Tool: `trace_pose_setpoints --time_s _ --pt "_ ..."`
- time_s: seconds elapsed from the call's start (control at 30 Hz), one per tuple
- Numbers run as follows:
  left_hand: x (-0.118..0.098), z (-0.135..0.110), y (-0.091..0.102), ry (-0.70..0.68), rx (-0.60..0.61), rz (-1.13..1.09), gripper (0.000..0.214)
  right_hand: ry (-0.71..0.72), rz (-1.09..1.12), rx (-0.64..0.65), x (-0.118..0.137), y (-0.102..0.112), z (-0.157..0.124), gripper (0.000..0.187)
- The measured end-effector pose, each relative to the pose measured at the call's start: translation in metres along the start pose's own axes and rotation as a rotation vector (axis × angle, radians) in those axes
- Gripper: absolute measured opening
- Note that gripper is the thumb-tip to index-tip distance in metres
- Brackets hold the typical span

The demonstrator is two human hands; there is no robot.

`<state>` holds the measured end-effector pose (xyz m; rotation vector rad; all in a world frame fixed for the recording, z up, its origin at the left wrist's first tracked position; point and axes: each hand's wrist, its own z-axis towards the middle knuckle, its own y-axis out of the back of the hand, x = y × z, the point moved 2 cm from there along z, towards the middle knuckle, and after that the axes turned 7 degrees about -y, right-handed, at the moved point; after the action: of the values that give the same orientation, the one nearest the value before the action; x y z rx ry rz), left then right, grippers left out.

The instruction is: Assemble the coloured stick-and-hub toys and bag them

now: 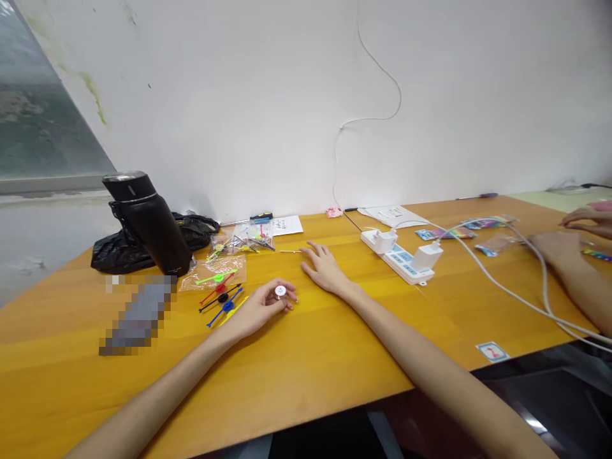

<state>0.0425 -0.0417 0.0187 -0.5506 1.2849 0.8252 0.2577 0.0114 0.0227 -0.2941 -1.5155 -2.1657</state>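
Between the fingers of my left hand (262, 309) is a small white round disc (280, 291), its flat face turned up. My right hand (325, 269) lies on the table with fingers spread. A thin white stick (290, 251) rests beside its fingertips; whether they touch it I cannot tell. Left of my left hand is a row of arrow spinners: green (218, 278), red (219, 288), black (222, 298), blue (228, 306) and a yellow one (230, 314) partly hidden by that hand.
A black bottle (155, 226) stands at left by a black plastic bag (115, 254). Clear bags (243, 241) of spinners lie behind. A white power strip (399, 258) with chargers and cables sits at right. Another person's hands (557, 248) are at far right.
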Motion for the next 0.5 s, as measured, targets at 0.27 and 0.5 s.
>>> trace_pose_setpoints --time_s 0.27,0.5 --pt "0.0 -0.001 0.001 -0.003 -0.028 -0.005 0.028 0.079 -0.012 0.036 -0.004 -0.007 0.004 0.031" --pt "-0.007 -0.001 0.003 0.023 -0.131 -0.12 0.028 0.099 0.24 -0.159 0.005 0.005 0.003 0.012"
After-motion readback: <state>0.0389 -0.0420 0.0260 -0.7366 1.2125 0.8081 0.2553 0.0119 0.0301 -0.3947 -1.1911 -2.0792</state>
